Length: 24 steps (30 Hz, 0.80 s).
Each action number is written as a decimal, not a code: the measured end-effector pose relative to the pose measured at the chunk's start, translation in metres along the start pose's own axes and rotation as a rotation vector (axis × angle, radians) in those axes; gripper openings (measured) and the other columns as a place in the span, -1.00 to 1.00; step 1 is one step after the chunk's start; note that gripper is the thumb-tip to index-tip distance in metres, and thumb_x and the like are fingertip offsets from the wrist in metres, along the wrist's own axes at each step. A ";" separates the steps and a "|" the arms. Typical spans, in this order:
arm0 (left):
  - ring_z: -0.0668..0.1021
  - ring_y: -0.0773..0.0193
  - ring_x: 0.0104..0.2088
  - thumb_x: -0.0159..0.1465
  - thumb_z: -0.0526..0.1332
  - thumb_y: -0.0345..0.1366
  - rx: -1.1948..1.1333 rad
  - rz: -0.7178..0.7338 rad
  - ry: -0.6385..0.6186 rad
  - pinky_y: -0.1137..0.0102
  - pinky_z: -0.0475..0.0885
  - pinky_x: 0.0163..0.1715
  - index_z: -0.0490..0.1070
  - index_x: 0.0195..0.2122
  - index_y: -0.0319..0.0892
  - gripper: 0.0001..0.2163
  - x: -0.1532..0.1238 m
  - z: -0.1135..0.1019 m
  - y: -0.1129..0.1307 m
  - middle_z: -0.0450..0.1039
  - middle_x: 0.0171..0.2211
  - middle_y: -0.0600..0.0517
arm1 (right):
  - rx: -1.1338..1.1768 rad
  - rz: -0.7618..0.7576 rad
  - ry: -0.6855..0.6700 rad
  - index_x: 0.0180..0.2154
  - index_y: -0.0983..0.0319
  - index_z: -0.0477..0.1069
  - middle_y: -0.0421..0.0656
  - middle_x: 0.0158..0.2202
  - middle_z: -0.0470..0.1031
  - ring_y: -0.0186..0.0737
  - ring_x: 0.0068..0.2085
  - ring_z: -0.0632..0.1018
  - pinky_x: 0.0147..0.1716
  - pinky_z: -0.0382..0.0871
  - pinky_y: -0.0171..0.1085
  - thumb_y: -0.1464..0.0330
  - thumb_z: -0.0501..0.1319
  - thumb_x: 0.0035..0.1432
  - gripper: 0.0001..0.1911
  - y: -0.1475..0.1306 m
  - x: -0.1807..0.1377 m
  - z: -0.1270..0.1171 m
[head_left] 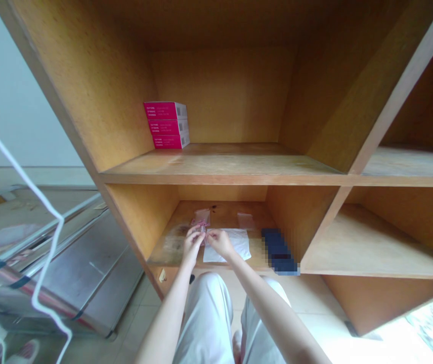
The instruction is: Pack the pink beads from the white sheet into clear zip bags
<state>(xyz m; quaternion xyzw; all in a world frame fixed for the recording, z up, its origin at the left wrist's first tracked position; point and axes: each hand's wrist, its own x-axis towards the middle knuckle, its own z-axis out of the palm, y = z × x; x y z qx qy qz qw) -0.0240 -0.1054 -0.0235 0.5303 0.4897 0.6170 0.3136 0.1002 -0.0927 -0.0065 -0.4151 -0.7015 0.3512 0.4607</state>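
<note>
My left hand (pixel 192 241) is closed, its fingertips pinching a small clear plastic piece with pink marks (pixel 202 227) over the lower shelf. From the other side, my right hand (pixel 221 242) meets it with thumb and fingers pressed together on its edge; the exact kind of piece is too small to tell. Under my right hand lies a white sheet (pixel 241 243), partly covered by the wrist. Just behind my left hand a clear little bag (pixel 203 215) rests on the wood, and another clear bag (pixel 246 221) lies farther right.
A dark blue, pixelated object (pixel 280 253) lies at the right of the lower shelf (pixel 171 253). Three stacked pink boxes (pixel 167 126) stand on the upper shelf (pixel 224 164). A metal-framed case (pixel 91 263) and a white cable (pixel 47 263) are at left.
</note>
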 end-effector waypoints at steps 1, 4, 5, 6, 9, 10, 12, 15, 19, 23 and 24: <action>0.37 0.15 -0.03 0.05 0.21 -0.19 0.008 0.009 0.008 0.32 0.30 -0.08 0.44 -0.53 -0.21 -0.82 0.000 0.000 0.001 0.34 -0.10 -0.07 | 0.003 0.001 0.005 -0.53 0.26 0.46 -0.19 -0.56 0.48 -0.30 -0.50 0.45 -0.50 0.28 -0.40 0.42 0.06 -0.02 -0.79 0.000 0.000 0.000; 0.38 0.16 -0.04 0.06 0.19 -0.17 -0.018 -0.012 0.014 0.35 0.32 -0.10 0.46 -0.49 -0.22 -0.80 -0.001 0.000 0.002 0.35 -0.10 -0.07 | 0.016 0.010 0.021 -0.49 0.26 0.47 -0.18 -0.52 0.50 -0.28 -0.47 0.47 -0.46 0.30 -0.37 0.43 0.07 -0.03 -0.80 -0.001 0.000 0.001; 0.38 0.15 -0.04 0.06 0.19 -0.16 -0.039 -0.029 0.008 0.36 0.34 -0.14 0.46 -0.46 -0.22 -0.79 -0.001 0.000 0.003 0.34 -0.09 -0.08 | 0.020 0.012 0.027 -0.48 0.26 0.47 -0.17 -0.51 0.50 -0.28 -0.46 0.48 -0.45 0.31 -0.37 0.43 0.07 -0.03 -0.81 -0.001 0.000 0.001; 0.39 0.15 -0.05 0.06 0.18 -0.16 -0.062 -0.044 0.001 0.37 0.36 -0.17 0.46 -0.44 -0.22 -0.78 -0.002 0.000 0.002 0.33 -0.08 -0.08 | 0.024 0.015 0.033 -0.46 0.26 0.47 -0.17 -0.49 0.51 -0.27 -0.45 0.48 -0.44 0.31 -0.36 0.43 0.07 -0.03 -0.81 -0.002 0.000 0.000; 0.40 0.15 -0.06 0.07 0.17 -0.17 -0.110 -0.056 -0.006 0.38 0.39 -0.22 0.47 -0.39 -0.21 -0.78 -0.002 0.000 0.000 0.31 -0.05 -0.08 | 0.025 0.023 0.048 -0.44 0.26 0.46 -0.15 -0.46 0.51 -0.26 -0.44 0.49 -0.42 0.33 -0.35 0.43 0.08 -0.04 -0.83 -0.002 -0.001 0.001; 0.40 0.15 -0.06 0.07 0.17 -0.18 -0.107 -0.049 -0.002 0.38 0.38 -0.21 0.47 -0.41 -0.21 -0.79 -0.002 0.000 -0.001 0.32 -0.05 -0.07 | 0.023 0.025 0.049 -0.44 0.26 0.46 -0.15 -0.46 0.51 -0.26 -0.44 0.49 -0.41 0.33 -0.35 0.43 0.09 -0.04 -0.83 -0.002 -0.001 0.001; 0.39 0.16 -0.05 0.07 0.18 -0.21 -0.079 -0.032 0.005 0.37 0.36 -0.16 0.46 -0.45 -0.21 -0.82 -0.001 0.000 -0.004 0.33 -0.07 -0.07 | 0.023 0.027 0.046 -0.44 0.26 0.46 -0.15 -0.46 0.51 -0.25 -0.43 0.49 -0.41 0.34 -0.34 0.43 0.09 -0.04 -0.84 -0.002 -0.001 0.001; 0.39 0.16 -0.05 0.06 0.19 -0.21 -0.049 -0.024 0.009 0.36 0.35 -0.15 0.45 -0.48 -0.22 -0.83 0.000 -0.001 -0.007 0.33 -0.09 -0.08 | 0.030 0.023 0.038 -0.44 0.26 0.45 -0.15 -0.47 0.51 -0.26 -0.43 0.49 -0.42 0.34 -0.34 0.43 0.10 -0.04 -0.84 -0.003 -0.001 0.001; 0.39 0.15 -0.06 0.05 0.20 -0.18 -0.051 -0.050 0.010 0.37 0.37 -0.19 0.44 -0.48 -0.23 -0.80 0.000 -0.001 -0.009 0.32 -0.08 -0.10 | 0.032 0.024 0.033 -0.43 0.26 0.46 -0.14 -0.46 0.51 -0.25 -0.43 0.49 -0.41 0.34 -0.34 0.43 0.10 -0.04 -0.84 -0.005 -0.001 0.001; 0.40 0.15 -0.07 0.05 0.20 -0.16 -0.041 -0.064 -0.003 0.38 0.38 -0.21 0.44 -0.47 -0.23 -0.78 0.000 0.000 -0.007 0.31 -0.07 -0.10 | 0.041 0.019 0.026 -0.42 0.27 0.46 -0.13 -0.44 0.52 -0.24 -0.42 0.50 -0.41 0.34 -0.33 0.43 0.08 -0.01 -0.82 -0.005 -0.001 0.001; 0.40 0.15 -0.07 0.06 0.20 -0.16 -0.037 -0.063 -0.010 0.39 0.38 -0.21 0.44 -0.47 -0.23 -0.78 0.001 0.000 -0.007 0.30 -0.07 -0.10 | 0.045 0.014 0.025 -0.41 0.27 0.46 -0.12 -0.44 0.52 -0.24 -0.42 0.50 -0.41 0.34 -0.33 0.42 0.07 0.00 -0.81 -0.005 -0.001 0.001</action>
